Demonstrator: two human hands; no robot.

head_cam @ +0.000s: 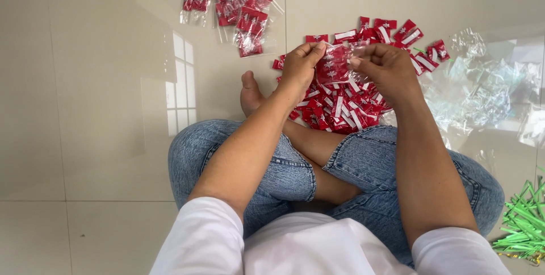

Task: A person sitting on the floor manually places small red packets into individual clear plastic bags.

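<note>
While the left hand [298, 70] and right hand [386, 67] pinch a small clear bag [334, 65], red labels [340, 110] lie beneath. Its mouth is probably best held taut.

A small clear bag [333, 63] stuffed with red labels sits pinched between the left hand [299, 69] and right hand [386, 67]. Under it lies a loose heap of red-and-white labels [340, 110] on the tile floor. Filled clear packets [238, 8] lie further off at the top, and empty clear bags [482, 90] are piled on the right.
</note>
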